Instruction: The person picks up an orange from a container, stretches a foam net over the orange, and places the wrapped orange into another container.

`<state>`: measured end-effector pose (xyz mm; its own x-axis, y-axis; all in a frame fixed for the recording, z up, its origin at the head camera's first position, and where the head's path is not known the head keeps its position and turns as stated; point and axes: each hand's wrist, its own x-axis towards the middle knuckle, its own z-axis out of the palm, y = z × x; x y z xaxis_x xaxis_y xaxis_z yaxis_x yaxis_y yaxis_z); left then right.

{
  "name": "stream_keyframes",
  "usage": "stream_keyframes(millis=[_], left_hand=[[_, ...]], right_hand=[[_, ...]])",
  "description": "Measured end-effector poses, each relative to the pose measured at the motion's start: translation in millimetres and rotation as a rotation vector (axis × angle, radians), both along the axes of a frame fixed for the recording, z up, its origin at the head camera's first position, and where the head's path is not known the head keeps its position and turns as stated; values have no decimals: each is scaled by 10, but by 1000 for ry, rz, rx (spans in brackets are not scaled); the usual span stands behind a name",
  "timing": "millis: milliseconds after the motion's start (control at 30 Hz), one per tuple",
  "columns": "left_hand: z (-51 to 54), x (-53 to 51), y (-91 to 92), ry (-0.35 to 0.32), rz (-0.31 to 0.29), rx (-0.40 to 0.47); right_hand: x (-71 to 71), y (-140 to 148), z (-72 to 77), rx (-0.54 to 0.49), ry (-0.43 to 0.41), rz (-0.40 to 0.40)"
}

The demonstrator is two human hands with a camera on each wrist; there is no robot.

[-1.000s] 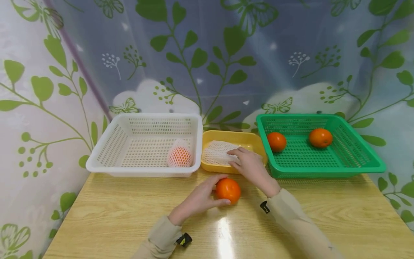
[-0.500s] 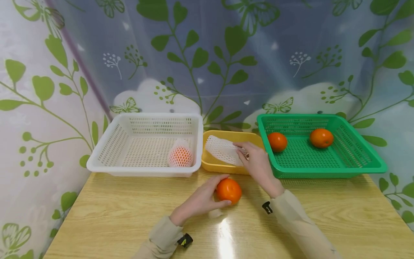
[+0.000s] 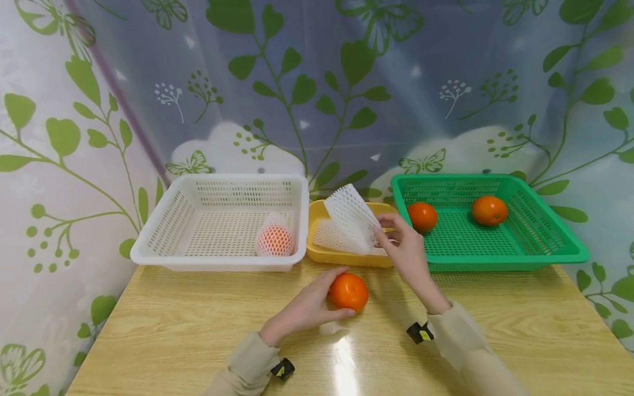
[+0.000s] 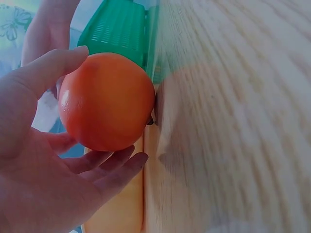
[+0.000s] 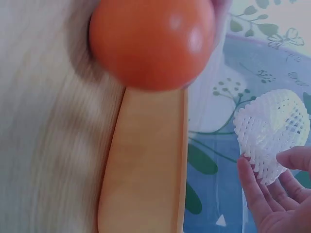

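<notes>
A smooth, round orange fruit [image 3: 349, 292] sits on the wooden table, and my left hand [image 3: 308, 303] holds it from the left, thumb and fingers curled round its sides. In the left wrist view, a small dark stem nub shows on the fruit [image 4: 107, 102] where it faces the table. My right hand [image 3: 405, 250] pinches a white foam net sleeve [image 3: 349, 214] by its lower right end, tilted up over the yellow tray [image 3: 342, 258]. Another white foam net [image 3: 326, 235] lies in that tray. The sleeve's mouth shows in the right wrist view, above my right hand [image 5: 282, 199].
At the left stands a white basket [image 3: 218, 263] with one orange fruit in a foam net [image 3: 275, 240]. A green basket [image 3: 500, 259] at the right holds two bare fruits, one at its left wall [image 3: 422, 217] and one farther back [image 3: 489, 210]. A patterned curtain [image 3: 317, 82] hangs behind.
My right hand has taken hold of a foam net sleeve in the yellow tray and raised it, drawing back to the right. My left hand and its fruit have stayed in place.
</notes>
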<state>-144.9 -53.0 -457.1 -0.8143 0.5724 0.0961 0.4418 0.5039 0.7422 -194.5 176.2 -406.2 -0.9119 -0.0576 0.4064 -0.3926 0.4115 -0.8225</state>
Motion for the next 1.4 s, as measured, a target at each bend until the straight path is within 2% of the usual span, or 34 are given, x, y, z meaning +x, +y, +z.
stream_keyframes(millis=[133, 300, 400, 500, 700, 800, 900, 1033, 1133, 1267, 1400], left_hand=[[3, 8, -1, -11, 17, -6], [25, 10, -5, -22, 49, -5], [61, 5, -13, -15, 80, 27], [109, -7, -19, 9, 133, 119], [194, -31, 5, 107, 293, 421], [234, -46, 31, 155, 345, 535], [280, -56, 54, 187, 374, 545], [319, -64, 66, 205, 396, 476], [318, -72, 68, 181, 390, 478], [307, -76, 72, 100, 370, 565], [314, -75, 67, -5, 335, 657]], right_hand=[[79, 26, -1, -24, -30, 25], [153, 69, -18, 46, 10, -22], [187, 103, -35, 85, 39, -41], [214, 137, -54, 120, 66, -46], [250, 192, -80, 158, 116, -62], [265, 208, -102, 172, 135, -53], [290, 202, -116, 167, 150, -30], [339, 164, -118, 151, 143, 10], [377, 134, -110, 146, 131, 49], [408, 127, -107, 83, 80, 122], [432, 135, -93, -53, -47, 203]])
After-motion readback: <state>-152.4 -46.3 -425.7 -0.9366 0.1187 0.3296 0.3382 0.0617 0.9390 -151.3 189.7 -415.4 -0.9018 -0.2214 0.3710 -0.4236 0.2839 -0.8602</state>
